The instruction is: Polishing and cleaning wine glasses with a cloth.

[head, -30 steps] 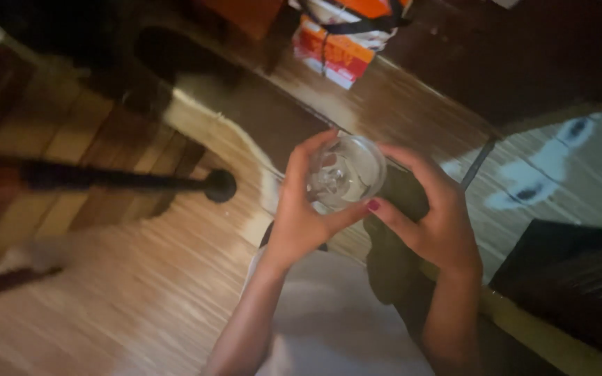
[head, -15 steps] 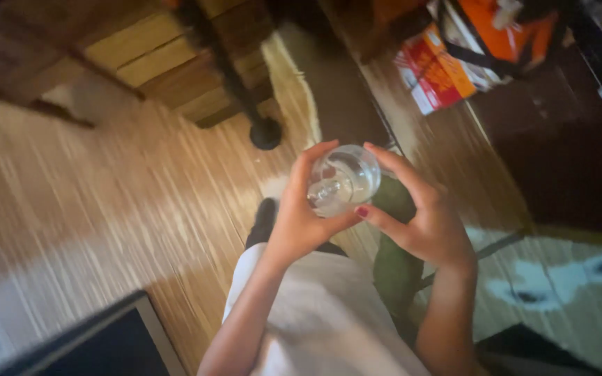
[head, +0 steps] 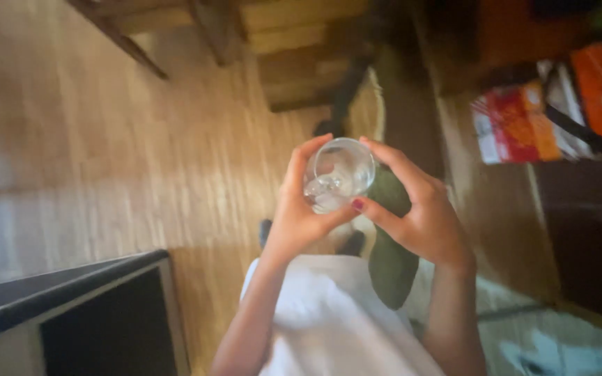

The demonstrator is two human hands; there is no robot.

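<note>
1. Both hands are up in front of the body, wrapped around a clear glass (head: 339,173) that sits right in the middle of the view.
2. Left hand (head: 301,216) has its grip closed on the glass: fingers curl round the left side, thumb lies across the bottom edge nearest the camera.
3. Right hand (head: 423,219) is closed on the glass too, fingers arched over the top right of the rim, thumb with a dark red nail pressing in at the lower side, right next to the left thumb.
4. The glass is held in the air, well above the floor (head: 106,153), mouth tipped toward the camera. Something pale and see-through sits at the bottom; can't tell if it's ice or water.
5. Below the hands there's a white top (head: 329,327) and something dark green (head: 391,264) just behind the right wrist, pretty blurry.
6. The floor is light wood planks. A dark-topped counter (head: 71,285) cuts into the bottom left corner.
7. Top right: a heap of red and orange packets (head: 524,125), well apart from the hands. Wooden furniture legs (head: 127,42) up at the top left.
</note>
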